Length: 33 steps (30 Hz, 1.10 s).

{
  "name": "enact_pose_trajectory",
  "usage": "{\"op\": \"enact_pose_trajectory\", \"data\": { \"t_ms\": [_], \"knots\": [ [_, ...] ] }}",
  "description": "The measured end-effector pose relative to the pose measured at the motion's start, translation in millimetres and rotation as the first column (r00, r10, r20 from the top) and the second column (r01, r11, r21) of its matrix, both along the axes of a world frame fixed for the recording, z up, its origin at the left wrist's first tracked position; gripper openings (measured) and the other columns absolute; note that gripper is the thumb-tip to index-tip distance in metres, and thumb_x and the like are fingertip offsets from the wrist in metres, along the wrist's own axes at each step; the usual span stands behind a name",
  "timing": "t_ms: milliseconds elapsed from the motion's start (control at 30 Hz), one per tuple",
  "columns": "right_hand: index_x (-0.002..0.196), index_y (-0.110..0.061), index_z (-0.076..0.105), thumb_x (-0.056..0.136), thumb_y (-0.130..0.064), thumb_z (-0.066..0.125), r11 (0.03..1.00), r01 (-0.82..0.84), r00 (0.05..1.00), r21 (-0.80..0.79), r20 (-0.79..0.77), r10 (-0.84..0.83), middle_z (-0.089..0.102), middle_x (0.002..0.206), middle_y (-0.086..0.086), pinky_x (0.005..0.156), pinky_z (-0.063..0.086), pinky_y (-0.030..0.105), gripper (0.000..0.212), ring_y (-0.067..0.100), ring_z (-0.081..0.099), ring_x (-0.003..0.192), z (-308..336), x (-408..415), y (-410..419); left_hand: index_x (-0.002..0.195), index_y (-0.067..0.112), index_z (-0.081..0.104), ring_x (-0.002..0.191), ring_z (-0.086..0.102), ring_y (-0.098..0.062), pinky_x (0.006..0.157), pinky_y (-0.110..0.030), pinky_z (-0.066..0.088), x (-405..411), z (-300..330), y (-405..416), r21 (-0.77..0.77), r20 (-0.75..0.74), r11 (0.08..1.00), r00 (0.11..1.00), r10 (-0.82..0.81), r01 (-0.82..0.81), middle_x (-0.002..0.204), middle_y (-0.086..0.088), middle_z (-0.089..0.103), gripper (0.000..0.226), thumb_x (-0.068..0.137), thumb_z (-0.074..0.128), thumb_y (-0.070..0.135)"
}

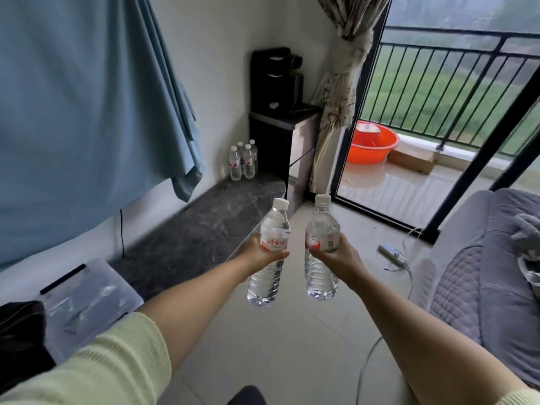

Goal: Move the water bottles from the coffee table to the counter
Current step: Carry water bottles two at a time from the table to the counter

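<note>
My left hand (258, 254) grips a clear water bottle (270, 229) with a white cap and a red-and-white label, held upright in the air. My right hand (340, 255) grips a second, matching water bottle (320, 276), also upright, about a hand's width to the right of the first. Both arms stretch forward over the tiled floor. Ahead on the left runs a dark marble-patterned counter (198, 226). Several more water bottles (244, 160) stand together at its far end against the wall.
A black cabinet (270, 138) with a black machine (276, 77) on top stands beyond the counter. A clear plastic box (87, 296) sits near left. A grey sofa (491, 273) is at right. A power strip (391, 254) and cables lie on the floor by the balcony door.
</note>
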State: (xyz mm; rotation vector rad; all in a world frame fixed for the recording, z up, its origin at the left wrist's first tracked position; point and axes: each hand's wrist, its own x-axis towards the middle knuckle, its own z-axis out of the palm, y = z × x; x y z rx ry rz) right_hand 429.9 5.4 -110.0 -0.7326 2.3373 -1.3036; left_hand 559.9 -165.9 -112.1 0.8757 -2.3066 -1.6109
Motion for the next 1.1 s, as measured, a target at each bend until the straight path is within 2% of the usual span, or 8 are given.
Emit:
{"op": "enact_pose_trajectory", "data": {
  "t_ms": [167,300,367,567,733,833,933,1100],
  "knots": [
    [0.109,-0.022,0.061,0.076,-0.038,0.076,0.999,-0.024,1.0,0.031,0.001,0.024,0.071,0.094,-0.003,0.077,0.053,0.03,0.039,0.013,0.066,0.088,-12,-72,-47,0.084,0.02,0.067,0.081,0.068,-0.017,0.075,-0.025,0.054,-66,-13,-54,-0.005,0.018,1.0,0.999,0.03,-0.03,0.087,-0.003,0.072,0.022,0.07,0.084,0.022],
    [0.111,-0.019,0.059,0.078,-0.034,0.076,0.999,-0.023,1.0,0.025,-0.007,0.023,0.07,0.095,-0.001,0.078,0.054,0.033,0.04,0.015,0.066,0.087,-15,-140,-103,0.078,0.021,0.063,0.069,0.063,-0.006,0.062,-0.015,0.05,-128,-18,-109,0.048,-0.019,0.997,0.998,0.054,-0.053,0.075,0.004,0.066,0.022,0.074,0.082,0.01],
    [0.112,-0.019,0.059,0.079,-0.033,0.076,0.999,-0.025,1.0,0.022,0.006,0.025,0.07,0.095,-0.001,0.08,0.055,0.035,0.04,0.016,0.066,0.088,-12,-166,-123,0.079,0.019,0.063,0.068,0.062,-0.004,0.059,-0.011,0.049,-151,-17,-132,0.059,-0.007,0.997,0.998,0.058,-0.057,0.075,0.003,0.065,0.02,0.075,0.081,0.01],
    [0.113,-0.023,0.058,0.077,-0.036,0.078,1.0,0.0,0.999,-0.016,0.034,0.0,0.07,0.096,-0.004,0.074,0.052,0.027,0.043,0.011,0.066,0.088,-3,-249,-181,0.09,0.012,0.064,0.072,0.061,-0.01,0.062,-0.018,0.047,-231,-13,-199,0.063,0.049,0.994,0.996,0.081,-0.084,0.08,-0.002,0.064,0.019,0.078,0.078,0.014],
    [0.104,-0.027,0.059,0.078,-0.031,0.078,1.0,-0.018,0.998,-0.001,0.066,0.018,0.071,0.095,-0.002,0.081,0.056,0.036,0.033,0.015,0.068,0.088,-9,-305,-217,0.084,0.017,0.063,0.077,0.064,-0.016,0.056,-0.015,0.046,-281,-22,-233,0.091,0.09,0.989,0.99,0.105,-0.114,0.078,0.0,0.065,0.018,0.077,0.079,0.018],
    [0.091,-0.031,0.058,0.079,-0.026,0.078,0.997,-0.077,0.995,0.022,0.063,0.076,0.072,0.089,-0.002,0.075,0.057,0.032,0.023,0.014,0.069,0.081,-16,-345,-241,0.091,0.015,0.063,0.087,0.066,-0.021,0.069,-0.023,0.053,-318,-29,-250,0.113,0.119,0.981,0.983,0.142,-0.156,0.087,-0.004,0.068,0.024,0.075,0.081,0.02],
    [0.097,-0.024,0.059,0.077,-0.029,0.079,0.994,-0.098,0.992,0.048,0.089,0.093,0.072,0.092,0.002,0.076,0.057,0.035,0.028,0.015,0.068,0.082,-24,-389,-266,0.118,0.008,0.053,0.102,0.063,-0.025,0.089,-0.036,0.052,-353,-36,-264,0.147,0.182,0.96,0.961,0.209,-0.237,0.11,-0.011,0.064,0.055,0.074,0.082,0.024],
    [0.113,-0.014,0.059,0.075,-0.036,0.079,0.97,-0.217,0.97,0.109,0.135,0.202,0.071,0.1,0.006,0.087,0.056,0.045,0.048,0.023,0.068,0.093,-33,-475,-322,0.125,0.006,0.045,0.107,0.06,-0.025,0.088,-0.033,0.05,-417,-37,-293,0.179,0.18,0.891,0.905,0.386,-0.416,0.118,-0.011,0.061,0.065,0.074,0.082,0.022]
  ]
}}
